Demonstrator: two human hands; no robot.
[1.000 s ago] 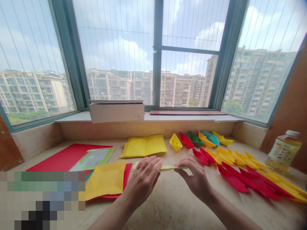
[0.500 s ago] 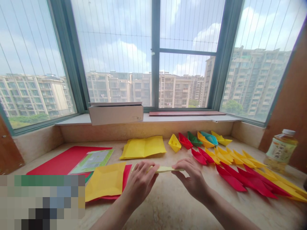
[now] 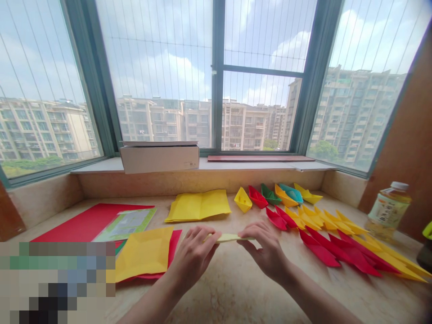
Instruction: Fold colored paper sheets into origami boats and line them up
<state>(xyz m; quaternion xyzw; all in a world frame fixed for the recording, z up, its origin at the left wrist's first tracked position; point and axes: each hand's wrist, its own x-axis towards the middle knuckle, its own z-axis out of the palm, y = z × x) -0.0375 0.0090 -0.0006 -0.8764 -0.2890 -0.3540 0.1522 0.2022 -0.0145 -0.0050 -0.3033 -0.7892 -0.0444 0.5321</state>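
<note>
A narrow folded strip of pale yellow paper lies flat just above the marble sill, held at both ends. My left hand pinches its left end with fingers closed. My right hand pinches the right end, fingers pressed together on it. Beyond them a row of folded paper boats in yellow, red, green, orange and teal stands near the back wall.
Flat red and yellow folded pieces fan out at the right. A creased yellow sheet, a yellow sheet on red and a red sheet lie left. A white box sits on the ledge. A drink bottle stands far right.
Both hands have stayed on the yellow strip, with my left fingers curling in closer along it. The camera has shifted slightly to the right.
</note>
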